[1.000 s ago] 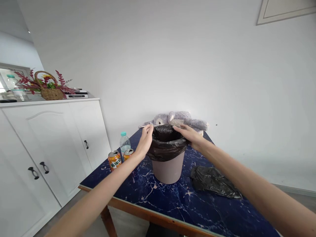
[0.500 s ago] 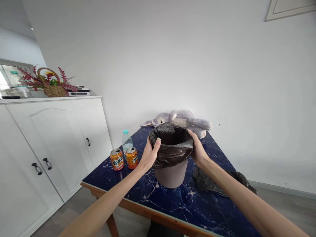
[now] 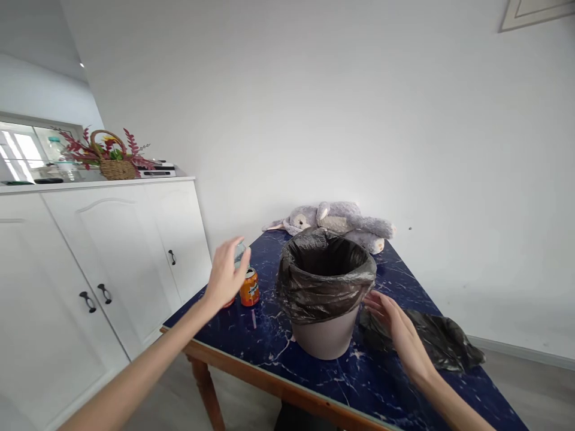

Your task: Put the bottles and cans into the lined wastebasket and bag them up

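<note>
A grey trash bin (image 3: 326, 338) stands upright on the table, its rim covered by a black plastic bag (image 3: 330, 293) folded down outside. My right hand (image 3: 393, 326) is beside the bin's right wall with fingers stretched out, holding nothing. To the left, my left hand (image 3: 226, 272) is raised at the water bottle (image 3: 240, 254), thumb and fingers apart; it hides much of the bottle, and I cannot tell whether they touch. An orange soda can (image 3: 250, 288) sits just right of this hand. A second orange can (image 3: 229, 303) is mostly covered by it.
Behind the bin a grey plush toy (image 3: 344, 221) lies against the wall. A crumpled black plastic bag (image 3: 442, 341) rests on the right of the blue marbled table (image 3: 274, 353). A white cabinet (image 3: 117, 239) on the left carries a flower basket (image 3: 117, 169).
Both hands have let go of the bagged rim. My left hand has moved left to the bottle and cans; my right hand has dropped lower beside the bin. The view has shifted slightly.
</note>
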{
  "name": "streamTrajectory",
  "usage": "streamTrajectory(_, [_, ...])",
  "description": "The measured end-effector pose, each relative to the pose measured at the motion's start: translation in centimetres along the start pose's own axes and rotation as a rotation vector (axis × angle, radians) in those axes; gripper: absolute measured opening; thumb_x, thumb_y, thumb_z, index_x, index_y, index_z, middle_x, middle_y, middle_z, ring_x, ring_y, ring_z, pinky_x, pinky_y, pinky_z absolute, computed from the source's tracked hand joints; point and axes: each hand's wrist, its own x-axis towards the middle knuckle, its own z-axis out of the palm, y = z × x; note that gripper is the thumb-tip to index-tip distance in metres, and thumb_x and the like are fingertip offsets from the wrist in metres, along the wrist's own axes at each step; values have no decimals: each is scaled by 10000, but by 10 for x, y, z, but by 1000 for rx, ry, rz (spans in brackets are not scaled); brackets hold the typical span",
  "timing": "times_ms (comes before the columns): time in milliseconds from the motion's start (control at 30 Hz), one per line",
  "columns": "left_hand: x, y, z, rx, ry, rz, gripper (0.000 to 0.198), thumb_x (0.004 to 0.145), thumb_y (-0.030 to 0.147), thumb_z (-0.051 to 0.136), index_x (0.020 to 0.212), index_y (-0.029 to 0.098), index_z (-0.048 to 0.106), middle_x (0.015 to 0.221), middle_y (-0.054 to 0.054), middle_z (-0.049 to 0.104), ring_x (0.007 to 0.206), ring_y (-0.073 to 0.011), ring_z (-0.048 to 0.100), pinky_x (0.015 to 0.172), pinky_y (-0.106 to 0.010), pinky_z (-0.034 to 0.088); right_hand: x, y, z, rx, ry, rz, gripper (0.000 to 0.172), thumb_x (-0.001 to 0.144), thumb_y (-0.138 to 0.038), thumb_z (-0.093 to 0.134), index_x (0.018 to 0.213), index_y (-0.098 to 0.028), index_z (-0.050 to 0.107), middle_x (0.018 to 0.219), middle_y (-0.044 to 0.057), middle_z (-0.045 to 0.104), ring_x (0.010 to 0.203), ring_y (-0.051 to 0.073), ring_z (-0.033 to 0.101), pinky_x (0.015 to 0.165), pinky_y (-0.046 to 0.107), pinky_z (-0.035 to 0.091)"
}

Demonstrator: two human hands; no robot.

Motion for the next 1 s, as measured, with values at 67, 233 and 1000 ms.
streamTrajectory(67, [26,-28,-2,137,26,7,548,1046,539,436,1497,241,528,1568,-157,563,1516,-352,456,1273,-540,349,-15,11,-7,-100,53,-48,453,993,-690,567,1220,-326,713,1348,72,750,1286,339,691,1165,517,511])
streamTrajectory(233, [64,-65,9,346,-176,-84,554,978,516,521,1453,240,587,1382,-146,718,1373,-387,588,1179,-505,431,-41,38,-16,-370,-12,-142,326,988,-576,615,1184,-328,694,1283,94,740,1167,362,725,1000,510,605])
streamTrajectory(1000, [56,132,-25,-396,-153,383,306,1030,407,672,1295,260,631,1284,-70,753,1224,-249,716,1104,-451,564,-39,65,-15,-534,-79,-365,196,1043,-324,478,1139,-248,631,1110,102,694,1010,267,712,924,431,592])
